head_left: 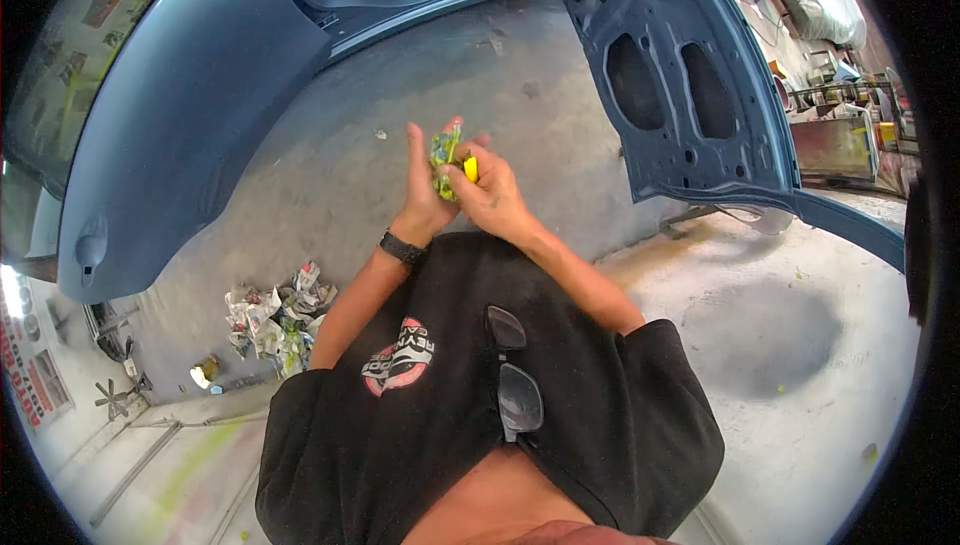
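Note:
My two hands meet in front of my chest, over the grey floor. My left hand (pixel 424 190), with a dark watch on its wrist, has its fingers stretched out and apart, palm turned inward. Against that palm lies a small crumpled wad (pixel 444 157), streaked yellow-green and dark, perhaps used masking tape or plastic. From the right, my right hand (pixel 492 195) closes its fingers and thumb on the wad. A bright yellow piece (pixel 470 169) sticks out between the right fingers; its kind is unclear. Part of the wad is hidden by the right fingers.
A blue car door panel (pixel 190 95) stands at the left. The bare inner side of another blue door (pixel 665 85) hangs open at the right. Crumpled newspaper (pixel 275 315) lies on the floor at lower left, near a small jar (pixel 206 370). Cluttered shelves (pixel 840 115) stand far right.

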The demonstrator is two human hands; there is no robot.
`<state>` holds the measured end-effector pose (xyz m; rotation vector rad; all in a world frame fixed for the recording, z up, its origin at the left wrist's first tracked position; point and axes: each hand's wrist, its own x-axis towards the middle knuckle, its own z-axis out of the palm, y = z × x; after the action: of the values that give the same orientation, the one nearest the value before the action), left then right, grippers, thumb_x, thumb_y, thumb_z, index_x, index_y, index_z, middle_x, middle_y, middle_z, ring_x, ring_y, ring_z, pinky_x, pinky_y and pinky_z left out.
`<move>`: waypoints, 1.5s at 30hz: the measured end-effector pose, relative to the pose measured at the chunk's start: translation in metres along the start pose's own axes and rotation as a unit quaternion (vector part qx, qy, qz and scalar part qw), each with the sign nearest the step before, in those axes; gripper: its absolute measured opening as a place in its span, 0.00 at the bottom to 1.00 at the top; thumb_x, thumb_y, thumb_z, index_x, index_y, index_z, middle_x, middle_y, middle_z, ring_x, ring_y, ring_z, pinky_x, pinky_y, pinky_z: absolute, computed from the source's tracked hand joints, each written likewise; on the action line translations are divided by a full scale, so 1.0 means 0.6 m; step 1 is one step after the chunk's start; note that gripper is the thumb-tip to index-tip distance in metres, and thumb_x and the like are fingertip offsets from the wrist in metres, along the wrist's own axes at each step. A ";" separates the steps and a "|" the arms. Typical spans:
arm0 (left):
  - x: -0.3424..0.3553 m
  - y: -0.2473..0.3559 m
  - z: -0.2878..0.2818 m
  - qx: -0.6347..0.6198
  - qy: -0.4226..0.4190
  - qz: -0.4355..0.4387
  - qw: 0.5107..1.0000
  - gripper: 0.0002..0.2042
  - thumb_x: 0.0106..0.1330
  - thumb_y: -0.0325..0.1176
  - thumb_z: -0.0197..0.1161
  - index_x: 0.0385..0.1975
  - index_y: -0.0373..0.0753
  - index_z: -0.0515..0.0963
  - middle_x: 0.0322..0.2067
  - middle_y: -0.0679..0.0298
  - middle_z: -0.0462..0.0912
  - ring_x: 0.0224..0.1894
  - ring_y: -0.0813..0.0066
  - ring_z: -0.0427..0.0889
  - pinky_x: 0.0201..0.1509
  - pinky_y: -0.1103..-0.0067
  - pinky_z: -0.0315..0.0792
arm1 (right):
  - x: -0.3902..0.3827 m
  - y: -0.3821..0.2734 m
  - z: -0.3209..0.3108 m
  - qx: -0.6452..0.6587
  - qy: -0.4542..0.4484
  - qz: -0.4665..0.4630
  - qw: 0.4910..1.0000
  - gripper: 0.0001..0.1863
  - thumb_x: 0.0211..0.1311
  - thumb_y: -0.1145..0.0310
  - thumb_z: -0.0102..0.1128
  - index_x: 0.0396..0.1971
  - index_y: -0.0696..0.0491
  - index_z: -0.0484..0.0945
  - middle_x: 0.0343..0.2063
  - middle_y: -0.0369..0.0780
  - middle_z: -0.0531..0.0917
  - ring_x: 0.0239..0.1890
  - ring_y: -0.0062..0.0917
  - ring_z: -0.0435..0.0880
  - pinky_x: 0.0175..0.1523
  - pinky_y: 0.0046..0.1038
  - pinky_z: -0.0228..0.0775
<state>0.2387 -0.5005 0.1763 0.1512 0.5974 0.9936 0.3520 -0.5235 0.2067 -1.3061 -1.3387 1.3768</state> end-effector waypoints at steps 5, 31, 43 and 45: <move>-0.019 0.013 0.021 -0.088 -0.026 -0.038 0.995 0.42 0.61 0.73 0.32 0.61 0.42 0.63 0.53 0.52 0.73 0.55 0.58 0.72 0.61 0.59 0.62 | 0.014 0.041 -0.025 0.032 0.071 0.009 0.997 0.09 0.62 0.70 0.56 0.35 0.61 0.75 0.23 0.38 0.78 0.26 0.17 0.74 0.30 0.25 0.68; -0.030 -0.016 0.002 0.376 0.116 0.323 0.861 0.18 0.73 0.35 0.47 0.58 0.33 0.65 0.51 0.56 0.75 0.51 0.76 0.73 0.54 0.79 0.68 | 0.025 0.034 -0.004 -0.116 0.164 -0.083 0.976 0.12 0.62 0.72 0.53 0.42 0.61 0.77 0.22 0.44 0.81 0.24 0.21 0.76 0.30 0.28 0.68; -0.020 -0.013 -0.039 0.364 0.196 0.319 0.853 0.09 0.71 0.35 0.53 0.41 0.36 0.72 0.33 0.65 0.77 0.31 0.83 0.74 0.32 0.83 0.70 | 0.017 0.059 0.017 -0.152 0.088 -0.070 0.982 0.14 0.57 0.76 0.48 0.43 0.62 0.74 0.27 0.49 0.81 0.30 0.27 0.80 0.35 0.31 0.71; -0.026 0.000 -0.041 0.377 0.176 0.274 0.867 0.10 0.72 0.36 0.52 0.44 0.36 0.71 0.35 0.65 0.77 0.32 0.82 0.74 0.34 0.82 0.71 | 0.002 0.030 0.013 -0.080 0.016 0.022 0.996 0.17 0.60 0.74 0.48 0.49 0.60 0.73 0.26 0.44 0.81 0.23 0.23 0.78 0.27 0.28 0.70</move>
<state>0.2193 -0.5168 0.1621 0.8898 1.3158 1.3000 0.3461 -0.5257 0.1879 -1.4647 -1.4302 1.2950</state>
